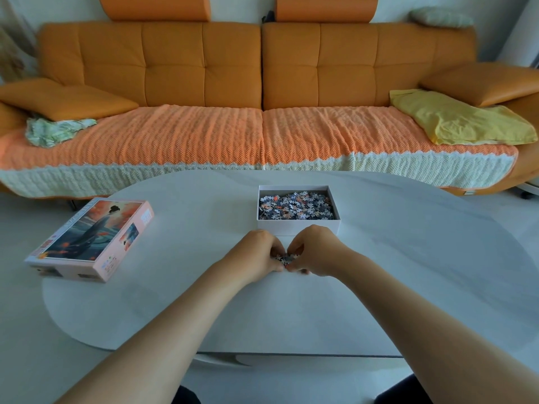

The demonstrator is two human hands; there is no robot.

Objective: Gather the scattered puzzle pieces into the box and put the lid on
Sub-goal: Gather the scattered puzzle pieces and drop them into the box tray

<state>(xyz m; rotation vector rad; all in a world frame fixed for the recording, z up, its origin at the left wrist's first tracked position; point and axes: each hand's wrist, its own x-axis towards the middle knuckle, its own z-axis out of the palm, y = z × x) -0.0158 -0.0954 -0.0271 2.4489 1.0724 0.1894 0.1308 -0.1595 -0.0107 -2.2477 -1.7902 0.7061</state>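
Far left on the white table (408, 272): box lid (87, 237), picture side up, lying flat, well apart from the rest. Centre: left hand (256, 255), fingers curled inward, cupping a small heap of loose puzzle pieces (285, 258) on the tabletop. Right hand (313, 250) mirrors it, fingers curled round the same heap, fingertips nearly meeting the left's. Just beyond both hands: open white box (291, 225), uncovered, holding a layer of boxed pieces (296, 205). Behind, an orange sofa (204, 68); a yellow cloth (460, 118) at its right end.

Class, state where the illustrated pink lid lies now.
In the head view, the illustrated pink cardboard lid lies at the left of the white table, apart from the open white box.
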